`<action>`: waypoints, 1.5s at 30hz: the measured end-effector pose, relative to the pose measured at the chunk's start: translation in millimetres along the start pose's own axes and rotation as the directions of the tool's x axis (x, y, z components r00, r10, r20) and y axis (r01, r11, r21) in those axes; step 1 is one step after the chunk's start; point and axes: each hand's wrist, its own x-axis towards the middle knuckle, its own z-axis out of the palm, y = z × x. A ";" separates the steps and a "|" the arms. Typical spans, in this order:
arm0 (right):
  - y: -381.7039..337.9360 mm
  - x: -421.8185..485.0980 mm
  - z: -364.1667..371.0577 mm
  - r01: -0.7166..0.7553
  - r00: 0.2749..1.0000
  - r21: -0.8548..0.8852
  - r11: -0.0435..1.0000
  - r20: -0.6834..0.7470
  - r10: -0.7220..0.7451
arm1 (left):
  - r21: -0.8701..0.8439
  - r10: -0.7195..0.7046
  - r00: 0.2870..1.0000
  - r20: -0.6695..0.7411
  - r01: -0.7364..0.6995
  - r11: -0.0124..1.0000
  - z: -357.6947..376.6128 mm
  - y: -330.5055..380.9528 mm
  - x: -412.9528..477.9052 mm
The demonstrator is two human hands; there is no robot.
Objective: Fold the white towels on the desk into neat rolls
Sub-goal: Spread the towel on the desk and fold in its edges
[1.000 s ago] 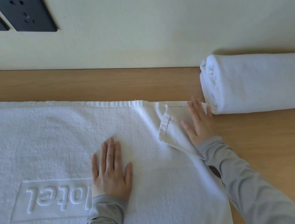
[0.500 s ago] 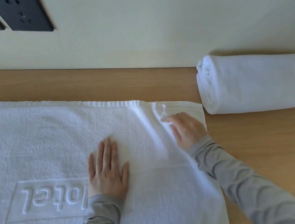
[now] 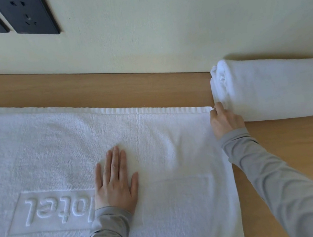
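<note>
The one camera rides on my head, looking forward and steeply down at the counter (image 3: 106, 93) from close above; the counter's far edge meets the wall (image 3: 156, 25) across the upper frame.

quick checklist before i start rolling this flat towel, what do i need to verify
1. Is the flat towel spread smooth on the desk: ok, only faint ripples near its right end.
2. Far right corner lying flat, nothing turned over: ok; the right hand pinches it.
3. Towel anchored: ok, the left hand lies flat on it.
4. Room at the right end: probably not ok; the rolled towel lies right beside that corner, and the right hand looks to be against it.
5. Left end squared up: cannot tell, it runs out of view.
</note>
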 end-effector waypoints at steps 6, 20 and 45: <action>-10.3 -8.1 0.2 -0.105 0.994 0.133 0.986 0.034 0.101 | 0.005 0.000 1.000 -0.002 0.000 1.000 1.3 -0.5 0.3; -78.0 -17.8 43.7 0.414 0.908 0.316 0.853 -0.080 -0.411 | 0.010 0.007 1.000 -0.013 -0.007 1.000 4.0 -2.6 0.8; -5.2 -124.0 76.4 -0.169 0.984 0.500 0.849 0.132 0.118 | 0.020 -0.009 1.000 0.023 0.009 1.000 1.8 1.7 -0.7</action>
